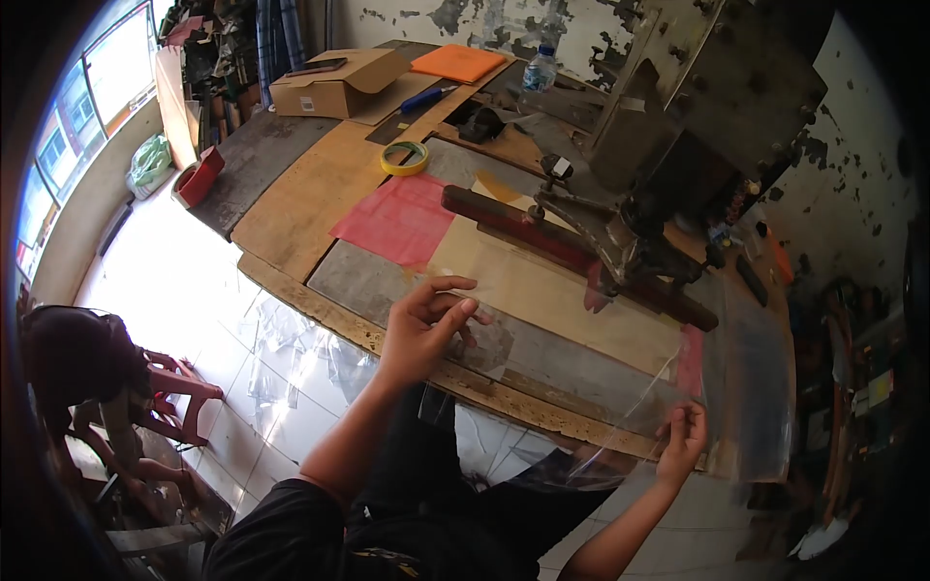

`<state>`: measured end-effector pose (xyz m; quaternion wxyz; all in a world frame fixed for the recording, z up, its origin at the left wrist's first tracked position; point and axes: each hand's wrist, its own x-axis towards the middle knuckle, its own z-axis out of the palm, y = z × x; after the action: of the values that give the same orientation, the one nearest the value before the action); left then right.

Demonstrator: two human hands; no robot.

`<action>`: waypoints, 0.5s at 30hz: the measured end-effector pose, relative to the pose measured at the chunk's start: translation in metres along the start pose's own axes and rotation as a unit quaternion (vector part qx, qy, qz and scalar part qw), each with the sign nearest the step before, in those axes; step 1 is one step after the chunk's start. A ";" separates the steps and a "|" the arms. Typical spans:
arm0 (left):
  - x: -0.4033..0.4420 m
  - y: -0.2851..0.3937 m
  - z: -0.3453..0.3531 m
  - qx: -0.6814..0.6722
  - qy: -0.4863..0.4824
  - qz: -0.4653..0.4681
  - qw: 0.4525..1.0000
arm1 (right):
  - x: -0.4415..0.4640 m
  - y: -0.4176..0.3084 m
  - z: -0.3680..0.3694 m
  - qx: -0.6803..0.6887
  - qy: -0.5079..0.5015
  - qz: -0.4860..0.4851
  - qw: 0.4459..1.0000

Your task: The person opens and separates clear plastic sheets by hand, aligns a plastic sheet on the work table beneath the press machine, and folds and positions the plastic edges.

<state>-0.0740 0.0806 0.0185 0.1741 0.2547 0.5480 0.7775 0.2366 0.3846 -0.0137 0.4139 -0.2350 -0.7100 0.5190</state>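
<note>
Right hand (684, 434) had fingers curled closed on clear film (622, 424) at the table (291, 218) front edge. Left hand (426, 327) was half-curled, thumb near index; couldn't tell if gripping. White label (307, 104) on cardboard box (339, 82) wasn't legible; bottle (539, 74) print too small.

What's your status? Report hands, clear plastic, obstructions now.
Left hand raised at near edge of bench, grip unclear. Right hand curled beside clear plastic, hold uncertain. Clear plastic extends past near edge. Red bar spans cream sheet, hands clear of it.
</note>
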 end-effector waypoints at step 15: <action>-0.001 -0.001 0.004 -0.002 0.037 0.000 0.999 | -0.007 -0.002 -0.002 0.018 0.008 -0.011 1.000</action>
<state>-0.0706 0.0839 0.0183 0.1543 0.2255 0.5524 0.7875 0.2418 0.3796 -0.0143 0.4294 -0.2243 -0.6995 0.5253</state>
